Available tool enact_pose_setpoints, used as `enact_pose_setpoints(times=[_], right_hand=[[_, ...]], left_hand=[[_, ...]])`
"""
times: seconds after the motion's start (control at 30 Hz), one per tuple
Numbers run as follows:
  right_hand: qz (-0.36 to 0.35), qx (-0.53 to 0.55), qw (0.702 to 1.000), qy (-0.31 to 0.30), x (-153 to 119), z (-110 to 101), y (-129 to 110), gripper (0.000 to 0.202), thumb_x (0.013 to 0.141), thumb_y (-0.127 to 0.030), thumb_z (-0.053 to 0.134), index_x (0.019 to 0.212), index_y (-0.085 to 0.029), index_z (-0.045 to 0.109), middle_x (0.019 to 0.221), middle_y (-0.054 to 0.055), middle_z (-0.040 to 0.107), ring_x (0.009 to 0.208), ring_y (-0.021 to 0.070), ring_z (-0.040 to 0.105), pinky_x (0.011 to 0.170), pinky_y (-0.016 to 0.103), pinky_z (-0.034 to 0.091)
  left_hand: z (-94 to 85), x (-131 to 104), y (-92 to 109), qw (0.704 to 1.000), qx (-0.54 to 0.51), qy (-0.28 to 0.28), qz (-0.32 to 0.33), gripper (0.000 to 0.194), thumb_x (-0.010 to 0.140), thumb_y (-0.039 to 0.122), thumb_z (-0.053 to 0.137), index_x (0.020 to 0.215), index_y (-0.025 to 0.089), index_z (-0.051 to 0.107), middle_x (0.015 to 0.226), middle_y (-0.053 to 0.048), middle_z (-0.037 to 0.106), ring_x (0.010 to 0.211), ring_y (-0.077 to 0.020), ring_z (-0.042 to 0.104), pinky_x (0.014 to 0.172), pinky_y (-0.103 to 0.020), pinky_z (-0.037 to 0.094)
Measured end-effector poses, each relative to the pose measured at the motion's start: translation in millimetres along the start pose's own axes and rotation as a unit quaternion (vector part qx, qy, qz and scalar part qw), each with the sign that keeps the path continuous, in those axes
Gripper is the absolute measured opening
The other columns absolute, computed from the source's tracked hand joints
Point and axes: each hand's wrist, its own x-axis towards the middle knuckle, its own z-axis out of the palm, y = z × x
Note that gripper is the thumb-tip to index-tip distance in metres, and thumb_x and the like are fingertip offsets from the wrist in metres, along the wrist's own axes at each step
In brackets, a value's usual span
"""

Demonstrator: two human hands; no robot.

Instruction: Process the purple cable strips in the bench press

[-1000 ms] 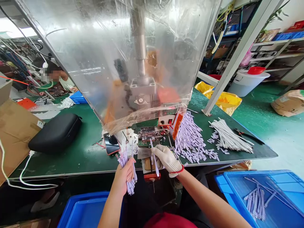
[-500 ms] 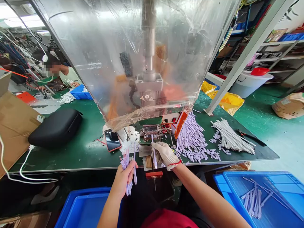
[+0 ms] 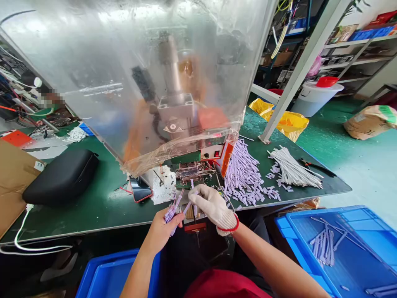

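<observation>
My left hand [image 3: 161,231] is bare and closed round a bundle of thin lavender strips [image 3: 170,214], some showing pinkish ends. My right hand [image 3: 214,207] wears a white knit glove with a red cuff edge. Its thumb and fingers pinch one lavender strip [image 3: 186,207], whose lower end reaches the left thumb. Just ahead of both hands is a small metal fixture [image 3: 188,171] under the press. Another lavender strip [image 3: 192,183] sticks out of its front towards me. Part of the right fingers' grip is hidden behind the glove.
A cloudy plastic guard [image 3: 124,82] hangs over the press. Right of it lie a heap of lavender strips [image 3: 243,174], white strips [image 3: 294,167] and pliers [image 3: 318,167]. A phone [image 3: 140,188] and black case [image 3: 62,176] are left. Blue trays [image 3: 366,231] stand below the table edge.
My right hand has moved from in front of the fixture towards the left hand, pinching a strip at it. The left hand's bundle now tilts to the right. The whole view has shifted.
</observation>
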Motion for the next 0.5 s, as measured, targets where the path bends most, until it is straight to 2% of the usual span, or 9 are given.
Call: enact_pose_setpoints(times=[0.1, 0.17, 0.23, 0.3, 0.33, 0.37, 0.43, 0.5], right_hand=[[0.019, 0.022, 0.999, 0.019, -10.1, 7.5, 3.0, 0.034, 0.086, -0.051, 0.060, 0.076, -0.019, 0.059, 0.059, -0.001, 0.059, 0.048, 0.0099, 0.051, 0.047, 0.020, 0.041], [0.033, 0.063, 0.997, 0.034, -13.3, -0.1, 4.2, 0.035, 0.086, -0.052, 0.060, 0.073, -0.019, 0.056, 0.055, -0.001, 0.057, 0.043, 0.0093, 0.048, 0.043, 0.020, 0.039], [0.035, 0.114, 0.986, 0.114, -13.2, -26.9, 3.5, 0.035, 0.084, -0.053, 0.059, 0.076, -0.019, 0.055, 0.056, -0.002, 0.056, 0.041, 0.0087, 0.045, 0.041, 0.020, 0.037], [0.027, 0.129, 0.958, 0.254, -10.0, -71.2, 3.9, 0.034, 0.085, -0.054, 0.056, 0.082, -0.020, 0.055, 0.060, -0.001, 0.057, 0.043, 0.0092, 0.046, 0.042, 0.021, 0.037], [0.018, 0.098, 0.950, 0.296, -7.5, -96.2, 5.5, 0.033, 0.086, -0.052, 0.054, 0.084, -0.020, 0.055, 0.065, 0.001, 0.060, 0.047, 0.0103, 0.049, 0.045, 0.022, 0.039], [0.020, 0.033, 0.949, 0.312, -4.3, -120.3, 8.6, 0.031, 0.087, -0.050, 0.051, 0.086, -0.020, 0.057, 0.071, 0.002, 0.063, 0.051, 0.0117, 0.053, 0.049, 0.023, 0.042], [0.062, -0.172, 0.935, 0.303, 3.6, -157.9, 18.1, 0.025, 0.087, -0.042, 0.051, 0.090, -0.020, 0.063, 0.077, 0.005, 0.067, 0.060, 0.0151, 0.060, 0.057, 0.025, 0.044], [0.097, -0.364, 0.889, 0.259, 13.7, -175.0, 29.8, 0.026, 0.087, -0.040, 0.051, 0.091, -0.019, 0.067, 0.080, 0.008, 0.070, 0.070, 0.0192, 0.064, 0.064, 0.027, 0.043]], left_hand=[[2.9, -0.9, 9.7, 0.998, 0.004, -0.066, 0.023, 0.039, 0.085, 0.049, 0.066, 0.063, 0.017, 0.063, 0.049, 0.003, 0.048, 0.047, -0.0103, 0.042, 0.050, -0.022, 0.034], [1.8, -4.1, 9.6, 0.996, -0.028, -0.082, 0.020, 0.038, 0.084, 0.051, 0.067, 0.068, 0.017, 0.064, 0.046, 0.005, 0.042, 0.045, -0.0094, 0.037, 0.049, -0.022, 0.031], [-4.7, -7.8, 3.0, 0.992, -0.083, -0.092, -0.014, 0.039, 0.079, 0.053, 0.072, 0.069, 0.016, 0.064, 0.044, 0.007, 0.038, 0.043, -0.0078, 0.030, 0.046, -0.022, 0.026], [-15.8, -9.3, -7.4, 0.981, -0.162, -0.090, -0.056, 0.039, 0.078, 0.053, 0.074, 0.069, 0.017, 0.061, 0.044, 0.009, 0.033, 0.041, -0.0062, 0.024, 0.043, -0.020, 0.021], [-21.6, -8.6, -12.9, 0.973, -0.205, -0.080, -0.068, 0.039, 0.078, 0.053, 0.074, 0.069, 0.018, 0.059, 0.044, 0.010, 0.031, 0.040, -0.0057, 0.021, 0.041, -0.020, 0.020], [-26.2, -6.7, -18.0, 0.965, -0.245, -0.064, -0.068, 0.040, 0.079, 0.053, 0.072, 0.068, 0.019, 0.056, 0.045, 0.010, 0.029, 0.040, -0.0057, 0.019, 0.041, -0.020, 0.019], [-28.9, 0.2, -26.0, 0.958, -0.283, -0.029, -0.043, 0.048, 0.081, 0.056, 0.070, 0.059, 0.020, 0.046, 0.046, 0.010, 0.028, 0.041, -0.0060, 0.020, 0.041, -0.019, 0.020], [-20.2, 9.8, -30.0, 0.971, -0.238, 0.012, -0.026, 0.055, 0.080, 0.057, 0.069, 0.052, 0.020, 0.039, 0.044, 0.007, 0.034, 0.040, -0.0058, 0.025, 0.041, -0.020, 0.022]])
